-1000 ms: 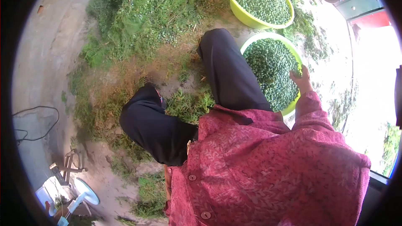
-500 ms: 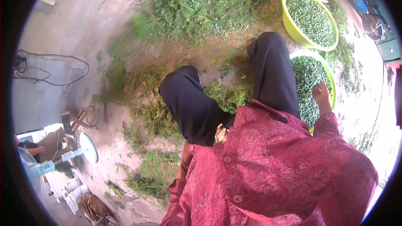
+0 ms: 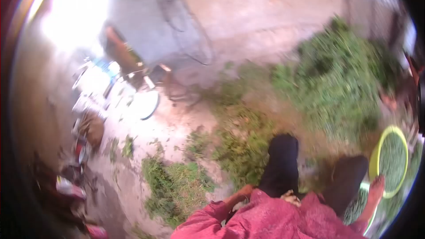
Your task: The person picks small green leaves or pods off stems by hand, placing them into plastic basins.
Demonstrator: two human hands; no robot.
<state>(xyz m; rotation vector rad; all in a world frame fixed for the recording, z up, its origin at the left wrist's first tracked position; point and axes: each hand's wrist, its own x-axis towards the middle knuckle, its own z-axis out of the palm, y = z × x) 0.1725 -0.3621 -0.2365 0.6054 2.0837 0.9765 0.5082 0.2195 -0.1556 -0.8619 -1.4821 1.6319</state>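
Note:
My right hand (image 3: 376, 189) is raised at the right, in front of the rim of a yellow-green basin (image 3: 393, 161) filled with small green pieces. Motion smears its fingers, and I see nothing plainly held in them. Below it, partly behind my forearm, is a second pale-green-rimmed basin (image 3: 372, 221), also with green pieces inside. My left hand (image 3: 245, 192) rests low beside my dark-trousered thigh; its fingers are hidden. A small tan patterned thing (image 3: 291, 198) shows at my lap, too blurred to name.
A large heap of green plants (image 3: 332, 84) lies at the upper right. Smaller plant piles (image 3: 177, 186) cover the floor at my left. Farther left stand a round pale fan (image 3: 148, 105) and a wooden stool (image 3: 164, 77). A dark cable (image 3: 195, 57) runs across the floor.
The view has swung to the left, so the basins and heap now appear farther right and lower. My right hand has come up from inside the nearer basin.

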